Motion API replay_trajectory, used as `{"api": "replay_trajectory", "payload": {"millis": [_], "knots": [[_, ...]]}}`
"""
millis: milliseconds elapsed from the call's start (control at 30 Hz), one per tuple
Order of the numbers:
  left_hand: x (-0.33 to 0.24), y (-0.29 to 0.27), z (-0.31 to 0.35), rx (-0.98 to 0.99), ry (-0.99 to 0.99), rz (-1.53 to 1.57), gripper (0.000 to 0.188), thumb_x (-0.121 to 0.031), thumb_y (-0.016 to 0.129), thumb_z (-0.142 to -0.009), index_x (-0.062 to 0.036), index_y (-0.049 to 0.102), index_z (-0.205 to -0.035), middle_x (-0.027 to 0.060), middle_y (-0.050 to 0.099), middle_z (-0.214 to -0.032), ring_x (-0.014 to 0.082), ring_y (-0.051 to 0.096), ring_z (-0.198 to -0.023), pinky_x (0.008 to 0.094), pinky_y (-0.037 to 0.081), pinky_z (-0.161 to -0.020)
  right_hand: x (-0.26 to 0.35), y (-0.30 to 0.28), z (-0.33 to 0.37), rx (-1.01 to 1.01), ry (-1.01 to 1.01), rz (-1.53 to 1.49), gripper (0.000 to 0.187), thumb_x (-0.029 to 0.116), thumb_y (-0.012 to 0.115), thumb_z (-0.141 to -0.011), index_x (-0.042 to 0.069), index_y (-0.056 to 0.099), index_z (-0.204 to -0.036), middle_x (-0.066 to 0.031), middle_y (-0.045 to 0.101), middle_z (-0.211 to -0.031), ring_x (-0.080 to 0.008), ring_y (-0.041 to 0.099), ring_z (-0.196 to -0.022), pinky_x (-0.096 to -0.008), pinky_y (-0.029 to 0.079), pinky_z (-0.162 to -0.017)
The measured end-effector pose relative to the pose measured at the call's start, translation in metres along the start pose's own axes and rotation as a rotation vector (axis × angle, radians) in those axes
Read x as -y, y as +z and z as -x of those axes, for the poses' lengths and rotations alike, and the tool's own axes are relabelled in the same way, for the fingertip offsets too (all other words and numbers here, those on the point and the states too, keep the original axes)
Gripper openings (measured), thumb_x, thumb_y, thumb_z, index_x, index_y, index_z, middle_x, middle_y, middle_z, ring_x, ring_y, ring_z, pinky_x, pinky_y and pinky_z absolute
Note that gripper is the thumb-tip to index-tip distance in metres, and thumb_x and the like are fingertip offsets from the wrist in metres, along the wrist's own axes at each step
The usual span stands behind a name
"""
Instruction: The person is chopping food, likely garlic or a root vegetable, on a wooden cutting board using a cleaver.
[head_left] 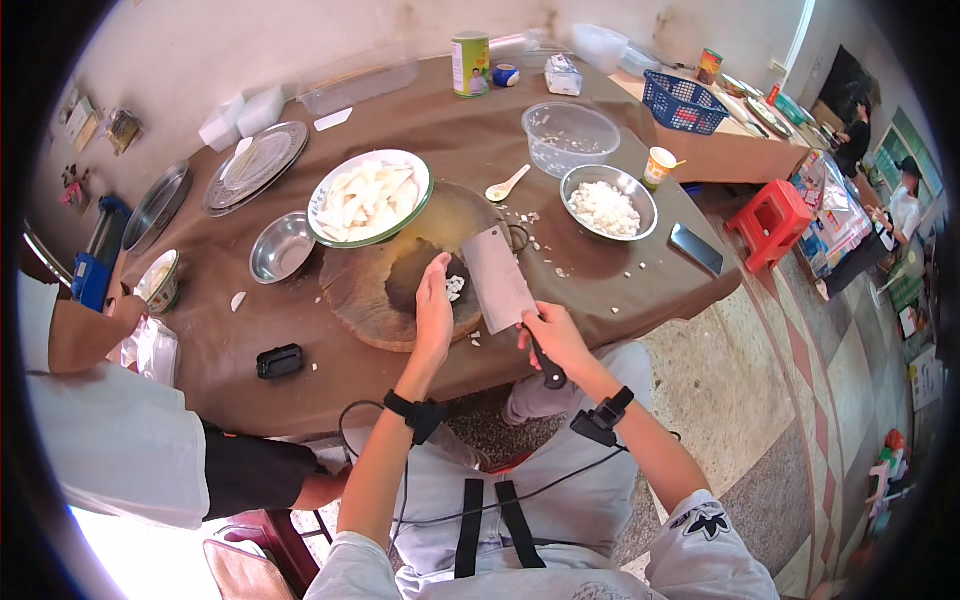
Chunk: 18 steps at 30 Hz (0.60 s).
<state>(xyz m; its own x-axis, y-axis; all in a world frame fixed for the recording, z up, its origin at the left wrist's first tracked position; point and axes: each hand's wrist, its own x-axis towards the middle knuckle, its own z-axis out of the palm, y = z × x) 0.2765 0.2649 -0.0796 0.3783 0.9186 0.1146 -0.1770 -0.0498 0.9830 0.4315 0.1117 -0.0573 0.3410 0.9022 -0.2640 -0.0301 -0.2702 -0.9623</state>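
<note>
My right hand (556, 338) is wrapped round the black handle of a cleaver (499, 278), its broad blade tilted up over the right edge of a round wooden chopping board (358, 300). On the board my left hand (434, 308) stands on edge, fingers stretched out and together. Right beside its palm sits a small heap of chopped white pieces (455, 288). A green-rimmed bowl (314, 212) full of white slices (368, 198) rests over the board's far left part. To the right, a metal bowl (651, 222) holds white diced pieces (604, 208).
A white spoon (508, 184), a clear plastic tub (571, 140), a paper cup (658, 166) and a phone (695, 248) lie beyond and right. An empty metal bowl (281, 248) and black case (279, 361) sit left. Another person (120, 440) is close on the left; a red stool (771, 222) stands right.
</note>
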Motion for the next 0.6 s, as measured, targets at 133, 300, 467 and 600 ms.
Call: {"api": "replay_trajectory", "payload": {"millis": [133, 300, 467, 600], "knots": [[0.003, 0.006, -0.003, -0.06, -0.025, 0.068, 0.06, -0.043, 0.037, -0.117, 0.0064, 0.055, -0.147, 0.0207, 0.056, -0.153, 0.0284, 0.048, -0.148, 0.0384, 0.032, -0.124, -0.008, 0.027, -0.004, 0.045, 0.036, -0.094, 0.025, 0.02, 0.049, -0.105, -0.004, 0.058, -0.105, -0.014, 0.072, -0.077, -0.0185, 0.063, -0.045, -0.0326, 0.049, -0.04], [0.006, 0.007, -0.003, -0.1, -0.004, 0.202, 0.064, -0.045, 0.036, -0.117, 0.009, 0.055, -0.145, 0.0233, 0.055, -0.154, 0.03, 0.047, -0.149, 0.0408, 0.031, -0.126, -0.007, 0.057, -0.003, 0.055, 0.026, -0.125, 0.027, 0.022, 0.05, -0.106, -0.004, 0.058, -0.104, -0.0135, 0.071, -0.076, -0.0184, 0.063, -0.045, -0.032, 0.05, -0.041], [-0.002, 0.007, 0.0, -0.079, -0.026, 0.159, 0.064, -0.046, 0.037, -0.117, 0.0098, 0.055, -0.144, 0.0233, 0.058, -0.15, 0.0313, 0.052, -0.145, 0.0422, 0.036, -0.124, -0.025, 0.066, -0.004, 0.025, -0.014, -0.243, 0.029, 0.023, 0.052, -0.105, -0.004, 0.06, -0.101, -0.0137, 0.072, -0.074, -0.0206, 0.064, -0.044, -0.0341, 0.049, -0.04], [-0.016, 0.005, 0.003, -0.008, -0.102, 0.222, 0.065, -0.046, 0.037, -0.116, 0.0098, 0.053, -0.144, 0.0228, 0.059, -0.148, 0.0297, 0.055, -0.142, 0.0416, 0.039, -0.123, -0.028, 0.066, -0.002, 0.078, -0.007, -0.352, 0.028, 0.026, 0.051, -0.109, -0.001, 0.059, -0.103, -0.0113, 0.069, -0.075, -0.0177, 0.061, -0.045, -0.0312, 0.049, -0.041]]}}
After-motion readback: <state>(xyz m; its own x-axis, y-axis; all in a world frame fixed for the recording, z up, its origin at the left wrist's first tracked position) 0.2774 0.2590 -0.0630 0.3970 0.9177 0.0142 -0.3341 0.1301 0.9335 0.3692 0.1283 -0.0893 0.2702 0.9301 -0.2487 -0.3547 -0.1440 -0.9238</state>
